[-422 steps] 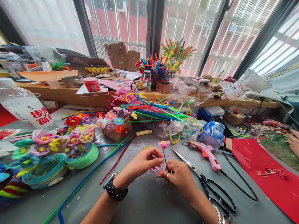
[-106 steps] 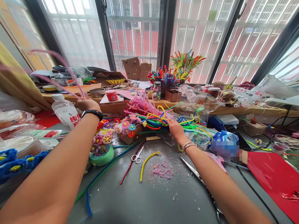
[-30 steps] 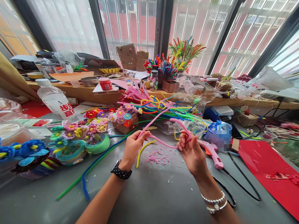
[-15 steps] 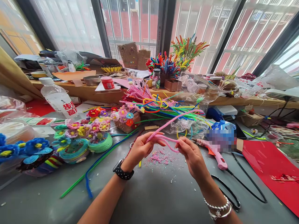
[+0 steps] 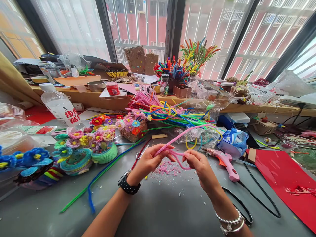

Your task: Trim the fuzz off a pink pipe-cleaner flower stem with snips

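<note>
Between both hands is a pink pipe cleaner (image 5: 184,133), folded into a loop, with a long free end reaching up and to the right. My left hand (image 5: 150,161), with a black watch strap at the wrist, is closed on its bent part. My right hand (image 5: 198,164) pinches the looped part between thumb and fingers. Both hands are above the grey table, over a scatter of pink fluff trimmings (image 5: 169,168). Scissors (image 5: 139,155) lie just left of my left hand, partly hidden by it. A pink glue gun (image 5: 227,164) rests right of my right hand.
A heap of coloured pipe cleaners (image 5: 168,113) lies behind the hands. Pipe-cleaner flower pots (image 5: 103,152) and a water bottle (image 5: 60,105) stand at left. A blue packet (image 5: 233,143) and a red sheet (image 5: 278,177) are at right. The glue gun's black cord (image 5: 259,200) curls across the table.
My right hand has drawn slightly left, and the lower loop of the pink pipe cleaner hangs lower and rounder. The view has shifted a little, showing more of the scissors.
</note>
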